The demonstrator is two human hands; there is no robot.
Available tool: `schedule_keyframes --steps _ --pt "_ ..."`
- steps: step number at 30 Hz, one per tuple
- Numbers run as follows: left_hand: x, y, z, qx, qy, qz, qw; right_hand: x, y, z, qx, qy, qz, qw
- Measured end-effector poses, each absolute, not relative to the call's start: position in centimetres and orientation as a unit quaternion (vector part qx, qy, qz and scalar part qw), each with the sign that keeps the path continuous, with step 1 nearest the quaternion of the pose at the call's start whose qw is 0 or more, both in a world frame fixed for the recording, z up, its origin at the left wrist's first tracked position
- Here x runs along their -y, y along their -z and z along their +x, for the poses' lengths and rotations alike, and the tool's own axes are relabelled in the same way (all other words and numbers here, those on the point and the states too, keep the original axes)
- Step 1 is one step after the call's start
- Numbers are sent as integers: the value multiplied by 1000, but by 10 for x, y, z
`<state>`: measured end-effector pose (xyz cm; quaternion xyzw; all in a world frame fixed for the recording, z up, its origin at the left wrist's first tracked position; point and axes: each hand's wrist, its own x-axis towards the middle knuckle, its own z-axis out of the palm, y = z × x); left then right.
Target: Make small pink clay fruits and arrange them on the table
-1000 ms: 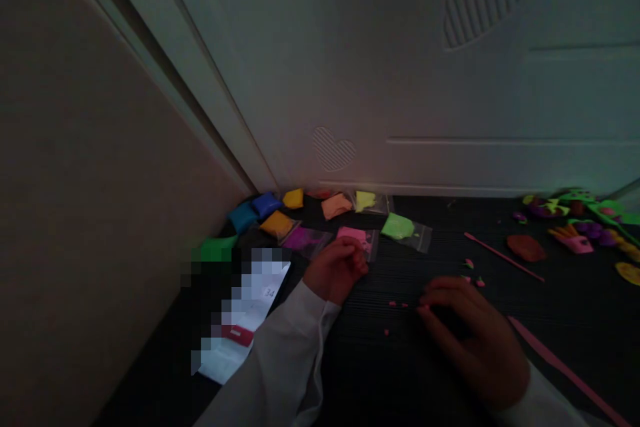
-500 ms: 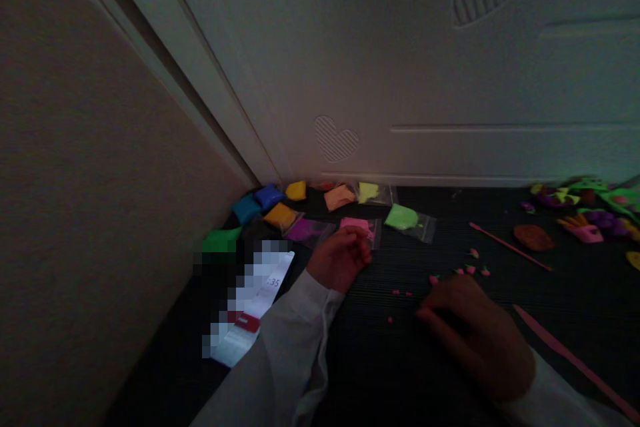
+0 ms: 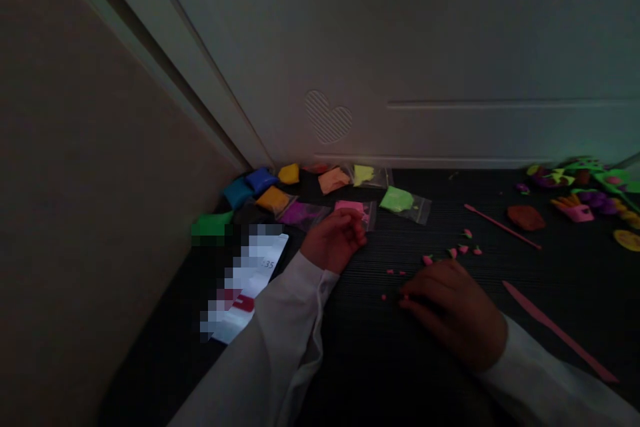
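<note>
My right hand [image 3: 453, 317] is low over the dark table, thumb and index finger closed on a tiny pink clay piece [image 3: 406, 297]. Just left of those fingertips lies a pink clay ball [image 3: 383, 297], with two small pink bits [image 3: 396, 272] a little beyond. Past the knuckles sit several small pink-and-green clay shapes [image 3: 464, 249]. My left hand [image 3: 334, 240] rests with loosely curled fingers in front of a bag of pink clay [image 3: 349, 205], partly covering it. Nothing can be made out in its fingers.
A lit phone [image 3: 257, 283] lies beside my left sleeve. Clay packets, including a light green one [image 3: 397, 199], line the door [image 3: 425, 67]. To the right are a pink clay knife [image 3: 555, 330], a thin pink stick [image 3: 500, 225], a brown clay disc [image 3: 526, 217] and finished clay figures [image 3: 575, 208].
The view has tilted down slightly. My right hand has shifted a little left, and a pink piece now shows between its fingertips. My left hand has stayed in place.
</note>
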<state>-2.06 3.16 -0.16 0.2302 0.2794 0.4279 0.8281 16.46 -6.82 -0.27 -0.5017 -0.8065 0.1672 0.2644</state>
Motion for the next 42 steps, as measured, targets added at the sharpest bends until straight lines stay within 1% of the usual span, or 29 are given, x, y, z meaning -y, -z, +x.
schedule_keyframes --steps 8,19,24,27,30,32,36,42 --pt "-32 2 -21 -277 -425 235 829 68 7 164 822 -149 -514 196" --pt "-31 0 -21 -285 -424 229 828 70 5 164 828 -130 -516 176" --pt "-30 2 -19 -291 -428 252 818 69 -1 168 812 -143 -532 193" --pt "-29 6 -17 -307 -425 278 805 69 -3 167 797 -119 -547 228" --pt "-29 10 -15 -313 -411 308 799 69 -2 160 806 -101 -534 236" --pt "-29 12 -14 -311 -411 315 797 70 0 153 803 -63 -532 261" --pt "-30 10 -14 -311 -420 305 796 71 4 141 819 -56 -526 220" --pt "-29 6 -13 -319 -433 293 790 69 11 139 813 -65 -530 232"
